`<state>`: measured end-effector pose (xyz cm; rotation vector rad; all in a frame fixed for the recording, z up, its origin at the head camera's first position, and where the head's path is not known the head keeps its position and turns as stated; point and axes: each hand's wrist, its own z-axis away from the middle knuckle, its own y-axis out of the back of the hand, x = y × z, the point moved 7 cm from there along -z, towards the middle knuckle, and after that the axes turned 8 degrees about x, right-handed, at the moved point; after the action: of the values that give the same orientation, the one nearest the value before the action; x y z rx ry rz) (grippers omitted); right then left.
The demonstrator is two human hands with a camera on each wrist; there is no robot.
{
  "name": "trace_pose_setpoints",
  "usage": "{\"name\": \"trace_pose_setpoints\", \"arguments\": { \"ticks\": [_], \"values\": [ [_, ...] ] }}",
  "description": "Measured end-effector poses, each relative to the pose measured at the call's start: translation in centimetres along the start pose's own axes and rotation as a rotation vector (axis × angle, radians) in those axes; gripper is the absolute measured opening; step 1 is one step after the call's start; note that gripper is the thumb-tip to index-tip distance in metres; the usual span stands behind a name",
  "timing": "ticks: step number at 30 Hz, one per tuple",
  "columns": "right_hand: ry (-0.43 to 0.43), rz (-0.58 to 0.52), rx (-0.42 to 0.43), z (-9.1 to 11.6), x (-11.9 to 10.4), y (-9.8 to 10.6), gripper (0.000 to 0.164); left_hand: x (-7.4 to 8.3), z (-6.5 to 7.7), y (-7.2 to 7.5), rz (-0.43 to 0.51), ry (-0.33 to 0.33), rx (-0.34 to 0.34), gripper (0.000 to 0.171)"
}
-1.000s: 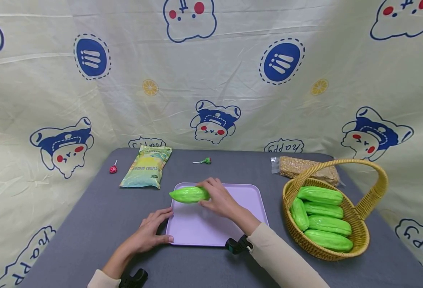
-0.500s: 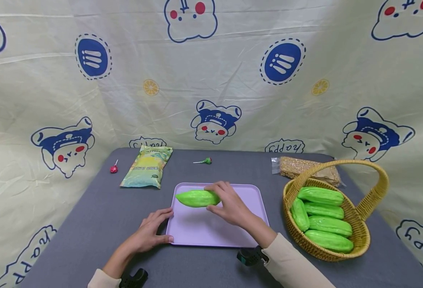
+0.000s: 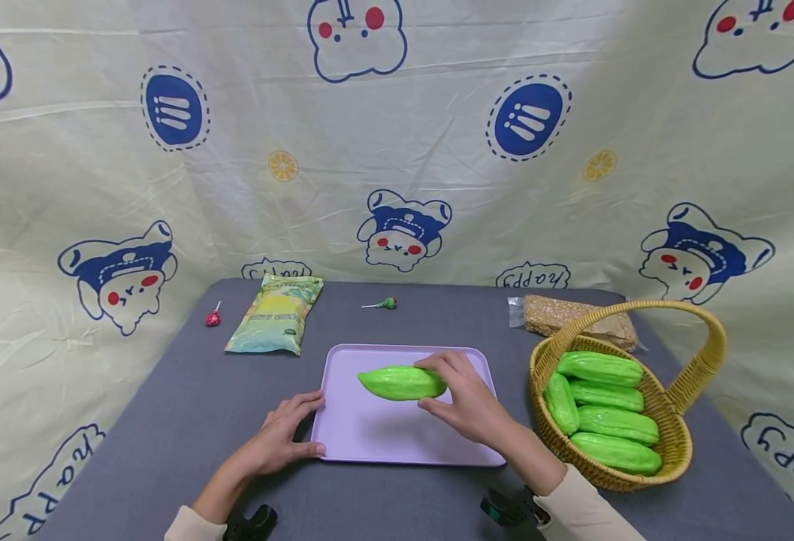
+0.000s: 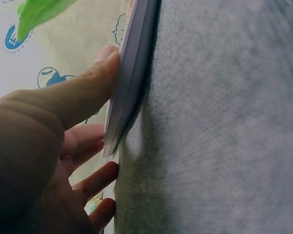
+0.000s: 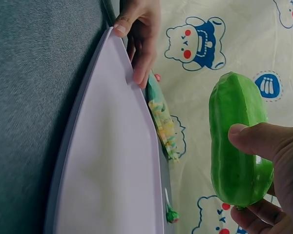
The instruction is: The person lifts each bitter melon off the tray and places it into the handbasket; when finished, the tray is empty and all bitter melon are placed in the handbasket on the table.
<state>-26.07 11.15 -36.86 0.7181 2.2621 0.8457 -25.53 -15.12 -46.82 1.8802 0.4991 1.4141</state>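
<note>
My right hand (image 3: 467, 402) holds a plump, bright green ridged gourd (image 3: 397, 383) by its right end, thumb on the near side and fingers on the far side. The gourd lies crosswise over the lilac tray (image 3: 369, 439), raised above it, its pointed tip to the left. In the right wrist view the thumb presses the gourd's (image 5: 237, 156) flank and fingertips show under its stem end. My left hand (image 3: 275, 436) rests spread along the tray's left edge; in the left wrist view its thumb (image 4: 100, 73) touches the rim of the tray (image 4: 134, 63).
A wicker basket (image 3: 593, 471) with a tall handle stands right of the tray, holding several similar green gourds (image 3: 616, 423). Behind it lies a clear bag of grain (image 3: 566, 315). A yellow-green snack packet (image 3: 278, 315), a red lollipop (image 3: 213, 318) and a green lollipop (image 3: 388, 303) lie toward the back.
My right hand has carried the gourd rightward and slightly nearer, from the tray's far left corner to over its middle. The left hand has stayed at the tray's edge.
</note>
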Motion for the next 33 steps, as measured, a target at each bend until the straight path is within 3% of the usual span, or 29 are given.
{"name": "trace_pose_setpoints", "arguments": {
  "ticks": [7,19,29,33],
  "values": [
    [-0.005,0.017,0.034,1.3,0.7,2.3,0.053,0.0,0.0,0.0,-0.005,-0.008,-0.004,0.074],
    [0.071,0.092,0.143,3.7,1.5,6.7,0.061,0.0,0.0,0.0,-0.011,-0.022,0.011,0.073],
    [-0.025,0.162,0.136,5.9,2.9,10.2,0.063,-0.1,0.1,0.1,-0.009,-0.030,0.009,0.073],
    [-0.022,0.183,0.151,6.9,3.3,11.5,0.066,0.0,0.0,0.1,-0.011,-0.039,0.008,0.074]
  ]
}}
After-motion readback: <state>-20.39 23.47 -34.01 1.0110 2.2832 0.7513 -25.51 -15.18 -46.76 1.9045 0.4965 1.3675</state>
